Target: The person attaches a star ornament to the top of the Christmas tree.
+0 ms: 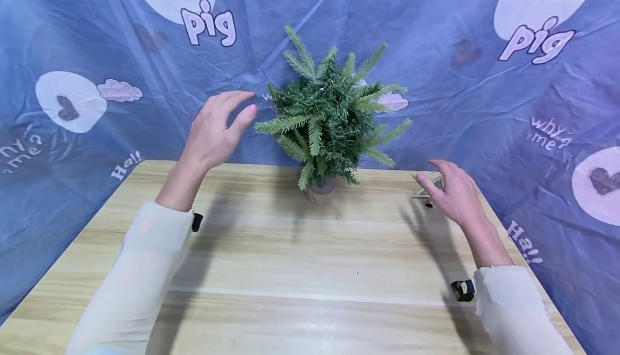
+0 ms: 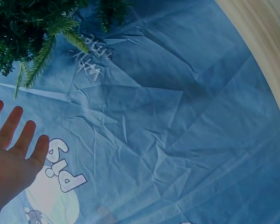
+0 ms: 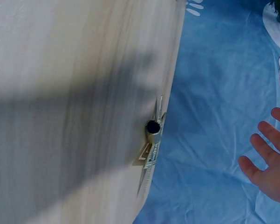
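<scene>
A small artificial Christmas tree (image 1: 329, 118) stands upright at the back of the table, with dark green tinsel-like foliage and lighter sprigs sticking out. Its base (image 1: 322, 187) is partly hidden under the branches. My left hand (image 1: 215, 126) is raised left of the tree, apart from it, fingers extended and holding nothing; the left wrist view shows the same hand (image 2: 18, 149) below the foliage. To the right, my right hand (image 1: 452, 191) hovers with spread fingers near a gold open-framed ornament (image 3: 151, 149) with pointed arms and a short hollow tube. In the head view that hand partly covers the ornament.
The pale wooden table (image 1: 300, 269) ends close behind the tree. A blue printed cloth (image 1: 261, 0) hangs at the back and sides. Small dark bits lie on the tabletop. Each sleeve has a dark wrist device (image 1: 463, 290) beside it.
</scene>
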A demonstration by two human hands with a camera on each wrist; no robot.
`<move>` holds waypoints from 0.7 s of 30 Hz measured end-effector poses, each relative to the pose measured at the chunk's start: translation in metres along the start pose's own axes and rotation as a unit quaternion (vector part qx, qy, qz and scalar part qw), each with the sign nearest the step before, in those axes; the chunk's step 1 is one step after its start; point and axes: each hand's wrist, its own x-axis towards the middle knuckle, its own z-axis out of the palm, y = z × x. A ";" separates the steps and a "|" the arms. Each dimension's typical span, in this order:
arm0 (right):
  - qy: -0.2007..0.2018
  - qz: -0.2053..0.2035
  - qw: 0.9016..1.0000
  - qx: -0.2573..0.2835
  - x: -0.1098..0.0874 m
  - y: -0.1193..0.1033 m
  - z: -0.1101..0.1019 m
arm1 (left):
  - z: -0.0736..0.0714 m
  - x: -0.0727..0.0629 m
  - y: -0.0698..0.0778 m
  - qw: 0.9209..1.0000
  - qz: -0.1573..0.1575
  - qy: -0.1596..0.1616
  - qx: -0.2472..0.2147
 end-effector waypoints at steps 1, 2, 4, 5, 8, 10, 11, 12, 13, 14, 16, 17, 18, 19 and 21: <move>0.001 -0.002 1.000 0.000 0.000 0.002 0.001 | 0.000 0.002 0.001 1.000 0.001 -0.002 -0.005; 0.003 -0.002 1.000 0.000 0.000 0.003 0.001 | 0.000 0.003 0.002 1.000 0.001 -0.003 -0.008; 0.004 0.002 1.000 -0.003 0.000 0.006 0.001 | 0.000 0.006 0.004 1.000 0.001 -0.008 -0.014; 0.004 0.005 1.000 -0.005 -0.001 0.007 0.002 | 0.000 0.007 0.006 1.000 0.001 -0.009 -0.015; 0.001 0.014 1.000 -0.009 -0.002 0.013 0.002 | 0.001 0.011 0.009 1.000 0.001 -0.017 -0.019; 0.000 0.017 1.000 -0.009 -0.004 0.016 0.002 | 0.003 0.014 0.010 0.999 0.003 -0.020 -0.025; -0.001 0.018 1.000 -0.009 -0.004 0.018 0.002 | 0.003 0.015 0.011 0.999 0.004 -0.021 -0.030; -0.002 0.020 1.000 -0.008 -0.005 0.020 0.002 | 0.004 0.016 0.011 0.999 0.006 -0.021 -0.035; -0.005 0.021 1.000 -0.006 -0.005 0.022 0.003 | 0.004 0.018 0.012 0.999 0.010 -0.020 -0.041; -0.009 0.023 1.000 -0.004 -0.005 0.023 0.004 | 0.005 0.019 0.012 0.999 0.013 -0.020 -0.048; -0.019 0.030 0.999 -0.003 -0.005 0.026 0.006 | 0.005 0.021 0.014 0.998 0.017 -0.024 -0.058; -0.024 0.033 0.999 -0.002 -0.005 0.028 0.007 | 0.005 0.022 0.014 0.997 0.018 -0.027 -0.063; -0.029 0.036 0.999 -0.002 -0.005 0.029 0.009 | 0.005 0.023 0.015 0.997 0.018 -0.031 -0.066; -0.033 0.038 0.999 -0.002 -0.004 0.029 0.010 | 0.005 0.024 0.015 0.997 0.017 -0.037 -0.070; -0.035 0.043 0.998 -0.004 -0.005 0.031 0.011 | 0.005 0.026 0.017 0.996 0.010 -0.052 -0.073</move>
